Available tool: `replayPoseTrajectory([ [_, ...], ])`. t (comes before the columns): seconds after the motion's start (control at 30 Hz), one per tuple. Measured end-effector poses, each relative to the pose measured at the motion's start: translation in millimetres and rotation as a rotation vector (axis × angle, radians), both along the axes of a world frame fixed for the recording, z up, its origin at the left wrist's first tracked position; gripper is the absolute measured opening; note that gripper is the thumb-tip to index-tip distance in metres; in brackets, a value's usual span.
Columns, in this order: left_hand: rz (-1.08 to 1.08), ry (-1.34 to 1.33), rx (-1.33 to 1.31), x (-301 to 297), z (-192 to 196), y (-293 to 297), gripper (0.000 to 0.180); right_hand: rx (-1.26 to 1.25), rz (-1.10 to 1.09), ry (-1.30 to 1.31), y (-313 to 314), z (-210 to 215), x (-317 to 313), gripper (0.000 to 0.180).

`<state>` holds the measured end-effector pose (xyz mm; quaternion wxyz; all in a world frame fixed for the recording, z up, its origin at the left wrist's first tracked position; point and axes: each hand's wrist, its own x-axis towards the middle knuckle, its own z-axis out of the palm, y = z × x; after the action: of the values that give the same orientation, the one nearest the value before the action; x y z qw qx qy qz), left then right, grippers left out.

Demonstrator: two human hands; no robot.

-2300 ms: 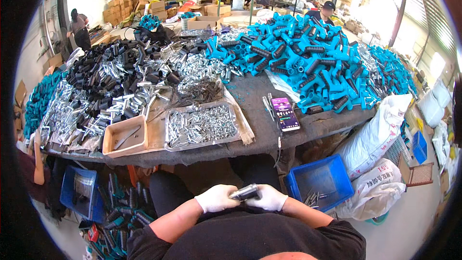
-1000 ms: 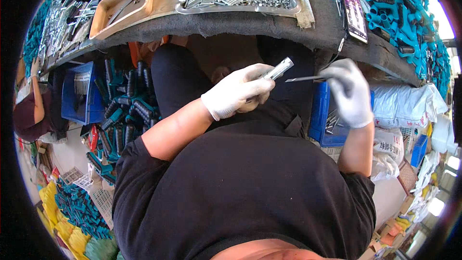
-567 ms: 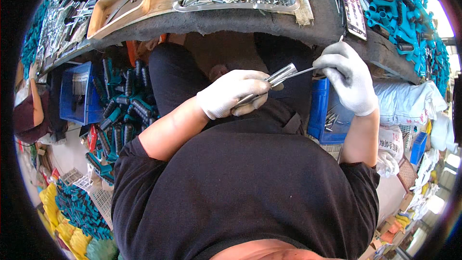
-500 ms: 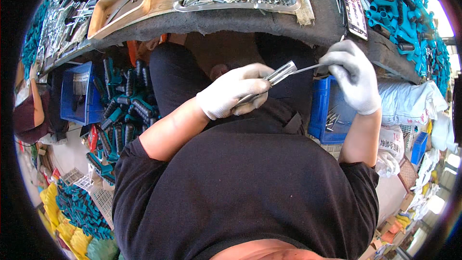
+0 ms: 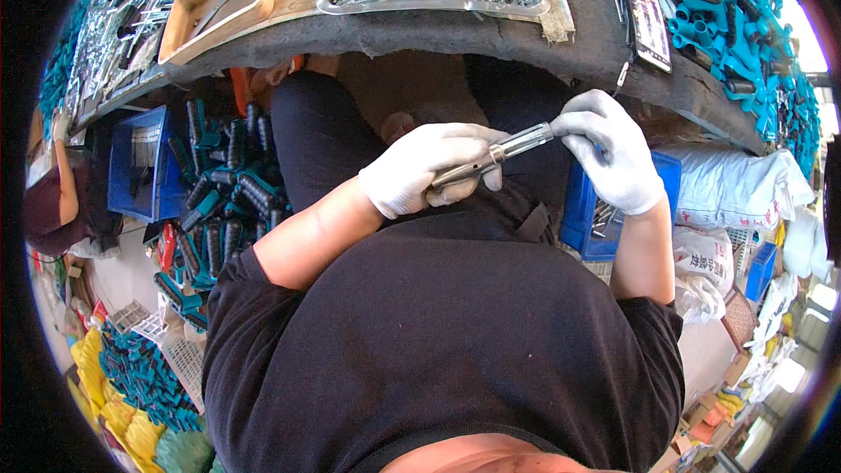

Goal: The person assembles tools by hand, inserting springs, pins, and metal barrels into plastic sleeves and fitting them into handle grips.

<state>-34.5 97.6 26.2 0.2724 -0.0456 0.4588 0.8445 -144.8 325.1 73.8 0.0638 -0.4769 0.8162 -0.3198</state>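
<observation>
A slotted silver metal tube [image 5: 523, 139] slants upward to the right above my lap. My left hand [image 5: 429, 166], in a white glove, is wrapped round its lower part. At the upper right end of the tube, the gloved fingers of my right hand [image 5: 611, 151] are pinched together and touch its tip. The thin metal rod seen in these fingers earlier now lies in line with the tube, mostly hidden by the tube and the fingertips.
Across the bench stand a clear tray [image 5: 416, 9] of small metal parts and a wooden tray [image 5: 175, 48] with a long tool. A phone [image 5: 648, 22] lies at right near teal handles [image 5: 723, 13]. Blue crates [image 5: 667, 177] flank me; a co-worker's arm [image 5: 67, 184] shows at far left.
My right hand has moved left to the tube's end, and the thin rod between hand and tube no longer shows. The tube has turned slightly in my left hand.
</observation>
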Motion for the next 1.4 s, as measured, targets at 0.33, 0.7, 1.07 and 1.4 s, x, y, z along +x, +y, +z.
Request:
replayPoseTrajectory([
  [0.33, -0.125, -0.02, 0.016, 1, -9, 0, 0.046, -0.189, -0.062, -0.449, 3, -12, 18, 0.023],
  [0.7, -0.183, 0.022, 0.099, 2, -16, -4, 0.046, -0.415, 0.039, -0.797, 3, -19, 17, 0.017],
  [1.07, -0.039, 0.015, 0.04, 8, -9, -1, 0.049, -0.692, -0.336, -1.033, -27, -53, 42, 0.016],
  [1.4, 0.048, -0.075, 0.132, 10, -15, -8, 0.051, -0.647, -0.366, -1.039, -45, -56, 36, 0.026],
])
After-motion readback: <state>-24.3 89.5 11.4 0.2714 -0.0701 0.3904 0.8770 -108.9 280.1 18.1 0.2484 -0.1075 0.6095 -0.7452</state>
